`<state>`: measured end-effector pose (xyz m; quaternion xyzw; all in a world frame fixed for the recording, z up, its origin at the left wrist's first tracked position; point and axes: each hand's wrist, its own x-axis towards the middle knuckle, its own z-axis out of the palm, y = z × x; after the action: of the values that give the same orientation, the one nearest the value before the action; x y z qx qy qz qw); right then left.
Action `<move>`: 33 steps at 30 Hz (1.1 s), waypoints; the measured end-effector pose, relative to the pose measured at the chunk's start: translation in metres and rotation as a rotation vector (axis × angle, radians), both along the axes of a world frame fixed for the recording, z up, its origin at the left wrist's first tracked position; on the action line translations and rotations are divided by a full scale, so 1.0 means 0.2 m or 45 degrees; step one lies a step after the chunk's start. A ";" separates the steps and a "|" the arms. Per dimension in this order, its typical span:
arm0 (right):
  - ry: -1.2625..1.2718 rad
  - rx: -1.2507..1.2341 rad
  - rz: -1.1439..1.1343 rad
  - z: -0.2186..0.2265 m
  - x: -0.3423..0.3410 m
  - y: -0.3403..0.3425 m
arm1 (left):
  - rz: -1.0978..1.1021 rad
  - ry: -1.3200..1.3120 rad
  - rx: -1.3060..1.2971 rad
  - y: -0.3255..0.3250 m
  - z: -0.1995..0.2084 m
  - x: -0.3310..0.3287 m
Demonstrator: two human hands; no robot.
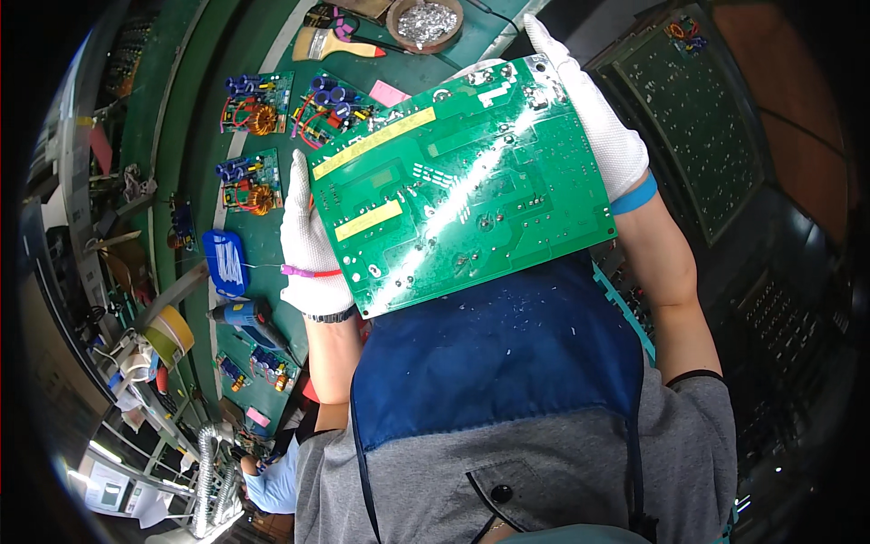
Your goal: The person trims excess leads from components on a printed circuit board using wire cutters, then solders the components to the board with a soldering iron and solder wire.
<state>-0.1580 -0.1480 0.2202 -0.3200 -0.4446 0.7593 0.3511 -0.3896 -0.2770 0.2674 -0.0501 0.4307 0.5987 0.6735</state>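
A large green circuit board (507, 218) is held up in front of my chest, tilted, its solder side facing me. Two yellow tape strips (373, 143) run across its left part, and a bright glare streak crosses it. My left hand (306, 240), in a white glove, grips the board's left edge. On the right edge my gloved right hand (594, 122) has hold of it, fingers partly behind the board. A red wire with a purple sleeve (294, 271) lies across the left glove. A blue band (634, 195) circles my right wrist.
Several smaller populated boards (249, 181) lie on the green bench at left. Also there are a brush (331, 43), a bowl of silvery scraps (428, 23), a blue dish (225, 263) and a blue power tool (246, 315). Another large board (693, 118) stands at right. Another person's sleeve (272, 480) shows lower left.
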 end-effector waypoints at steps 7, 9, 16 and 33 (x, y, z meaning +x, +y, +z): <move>0.048 -0.129 0.022 0.02 -0.01 -0.01 | 0.071 0.097 0.004 -0.03 0.01 -0.03; -0.033 -0.031 0.080 0.02 -0.01 -0.01 | 0.097 0.099 -0.005 -0.03 0.00 -0.04; 0.176 -0.175 0.223 0.10 -0.12 0.01 | 0.078 -0.003 0.128 -0.05 0.01 -0.10; 0.146 -0.464 0.123 0.24 -0.40 0.01 | 0.119 -0.705 0.532 0.00 -0.10 -0.34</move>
<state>-0.2374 -0.1464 0.2676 -0.3129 -0.2938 0.8602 0.2754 -0.4573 -0.2764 0.2464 -0.0915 0.0969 0.6679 0.7323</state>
